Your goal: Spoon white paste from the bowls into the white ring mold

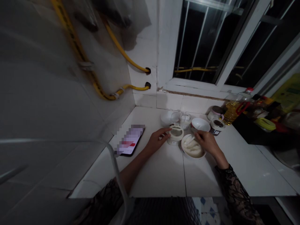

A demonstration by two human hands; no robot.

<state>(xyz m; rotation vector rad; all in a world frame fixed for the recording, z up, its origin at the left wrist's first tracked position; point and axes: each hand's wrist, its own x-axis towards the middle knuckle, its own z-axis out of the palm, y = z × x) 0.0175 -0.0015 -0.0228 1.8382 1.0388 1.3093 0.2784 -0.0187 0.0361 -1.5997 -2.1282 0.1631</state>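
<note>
Two white bowls stand on a white tiled counter (159, 176). The nearer bowl (192, 156) holds pale sliced food (193, 147), and the right hand (207, 142) curves over it, fingers (196, 135) at the food; whether they grasp anything, I cannot tell. The farther bowl (198, 125) sits just behind. The left hand (157, 140) reaches a round white plastic gadget (175, 136), fingertips (167, 130) on its rim, grip unclear. A smartphone (129, 140) lies farther left.
</note>
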